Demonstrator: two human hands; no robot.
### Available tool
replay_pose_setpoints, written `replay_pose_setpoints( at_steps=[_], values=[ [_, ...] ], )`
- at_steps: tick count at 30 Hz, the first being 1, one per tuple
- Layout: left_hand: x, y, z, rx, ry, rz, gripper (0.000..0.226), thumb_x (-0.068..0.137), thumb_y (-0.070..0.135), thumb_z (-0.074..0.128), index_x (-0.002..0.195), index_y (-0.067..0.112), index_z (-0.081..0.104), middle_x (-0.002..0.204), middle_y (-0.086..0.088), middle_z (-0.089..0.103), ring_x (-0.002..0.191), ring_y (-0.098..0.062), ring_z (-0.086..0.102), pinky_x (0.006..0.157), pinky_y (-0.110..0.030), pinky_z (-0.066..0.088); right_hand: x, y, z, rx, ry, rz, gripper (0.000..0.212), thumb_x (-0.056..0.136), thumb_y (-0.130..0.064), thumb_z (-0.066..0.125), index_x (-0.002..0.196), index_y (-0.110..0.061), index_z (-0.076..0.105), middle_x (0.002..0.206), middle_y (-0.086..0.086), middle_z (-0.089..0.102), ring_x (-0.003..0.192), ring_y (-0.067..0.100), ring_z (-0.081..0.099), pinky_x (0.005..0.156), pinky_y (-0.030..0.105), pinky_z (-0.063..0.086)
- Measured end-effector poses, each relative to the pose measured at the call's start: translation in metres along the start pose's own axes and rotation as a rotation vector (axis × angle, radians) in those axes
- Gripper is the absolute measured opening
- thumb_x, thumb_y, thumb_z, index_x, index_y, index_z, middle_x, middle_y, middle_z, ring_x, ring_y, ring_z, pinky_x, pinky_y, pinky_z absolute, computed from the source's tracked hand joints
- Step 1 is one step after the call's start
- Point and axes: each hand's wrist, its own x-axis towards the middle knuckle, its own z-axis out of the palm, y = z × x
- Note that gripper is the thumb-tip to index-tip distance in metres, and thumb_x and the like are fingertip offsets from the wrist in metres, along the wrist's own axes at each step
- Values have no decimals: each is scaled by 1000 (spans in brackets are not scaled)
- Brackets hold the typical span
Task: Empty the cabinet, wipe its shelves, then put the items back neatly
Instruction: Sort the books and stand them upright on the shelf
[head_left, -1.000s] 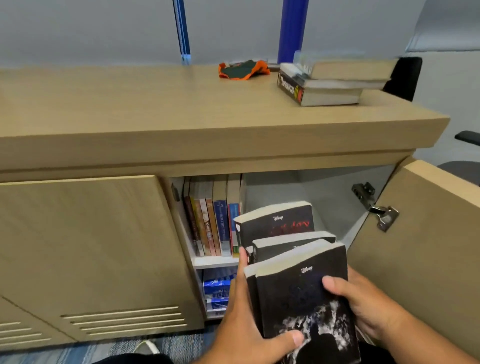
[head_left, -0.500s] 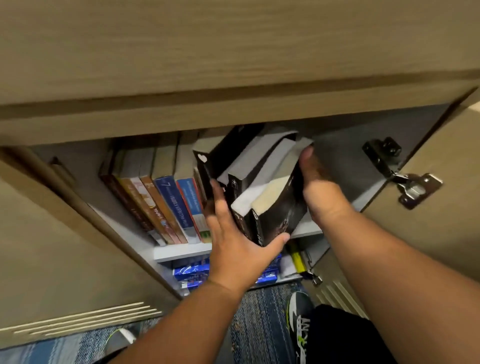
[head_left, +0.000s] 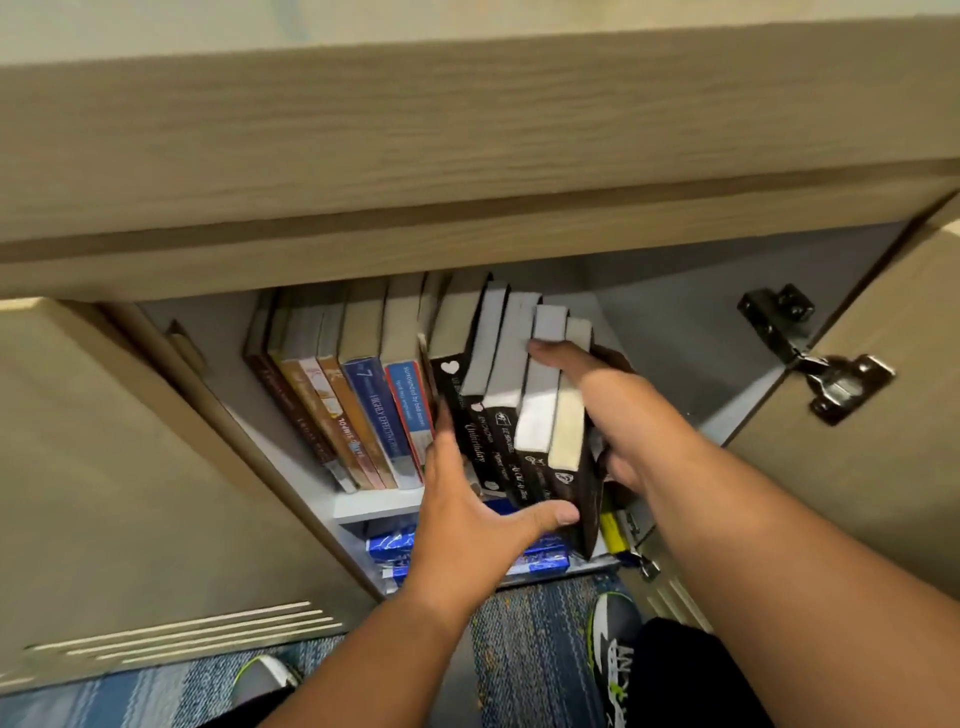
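Note:
Several black paperback books (head_left: 511, 410) stand spine-out on the cabinet's upper shelf (head_left: 374, 503), just right of a row of coloured books (head_left: 363, 415). My left hand (head_left: 467, 514) holds the black books from the front, fingers along their left side and thumb under the spines. Over at the right end of the set, my right hand (head_left: 587, 364) grips it, thumb over the page tops and fingers hidden behind the last cover. The shelf's right part is bare grey.
The right cabinet door (head_left: 857, 493) hangs open with a metal hinge (head_left: 831, 374); the left door (head_left: 130, 493) is closed. The countertop edge (head_left: 467, 156) overhangs above. Blue packs (head_left: 389, 545) and a yellow item (head_left: 613, 535) lie on the lower shelf. My shoes (head_left: 613, 639) are on the carpet.
The black books went from in front of the cabinet onto the upper shelf. They were tilted half a second ago and now stand nearly upright against the coloured books.

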Motion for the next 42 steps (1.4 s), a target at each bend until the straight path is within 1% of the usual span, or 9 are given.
replay_pose_setpoints(
  at_steps=[6,12,19,22,26,32,34,38,42],
  values=[
    [3,16,-12,20,-13,31,96,55,84,71,132,43,34,142,15,50,132,-7,47,112,-40,43,-8,-10,-20,-19,-41,136,88,46,-72,84,120,-31,62,108,19,72,95,42,71,85,67,54],
    [16,53,-38,391,-95,111,113,78,51,80,144,69,-10,116,12,51,112,-13,57,94,-35,52,-13,-17,-32,-93,-85,186,90,49,-77,79,125,-33,60,121,18,65,100,46,67,72,70,54],
    [20,74,-26,702,9,182,75,91,58,62,151,38,20,86,1,60,85,-20,59,70,-31,48,17,-7,-31,166,-69,118,118,22,-80,84,130,-40,59,140,5,58,129,34,54,110,59,38],
    [28,85,-23,799,-38,201,80,99,40,59,156,38,2,69,3,46,77,-24,58,66,-36,49,8,-17,-28,139,-61,136,118,30,-81,83,137,-42,53,150,5,49,134,35,48,107,63,38],
    [34,83,-31,882,-39,158,73,102,30,57,158,25,11,67,6,41,76,-20,55,68,-36,53,-12,-37,-31,-165,-78,142,91,74,-72,70,150,-35,37,161,4,28,144,42,29,84,68,52],
    [25,95,-40,885,28,186,6,101,24,58,106,20,57,68,8,38,82,-21,64,64,-30,48,-21,-44,-8,-587,80,-163,107,73,-78,65,158,-34,16,161,3,31,140,34,40,105,48,45],
    [27,99,-45,839,74,146,14,101,21,58,87,23,55,65,7,40,72,-18,59,61,-27,41,-21,-51,1,-758,77,-259,105,76,-82,57,159,-34,15,163,3,29,143,31,37,107,42,40],
    [22,97,-49,702,93,121,24,101,30,59,116,14,66,71,2,50,69,-17,52,64,-28,41,-8,-60,12,-897,97,-271,114,68,-89,56,158,-33,15,160,6,33,140,32,40,107,45,43],
    [14,101,-59,778,7,122,18,98,38,62,101,20,63,94,-3,68,79,-18,59,66,-28,46,0,-62,12,-859,100,-276,117,65,-87,63,158,-30,19,158,4,36,139,30,42,107,44,44]
  ],
)
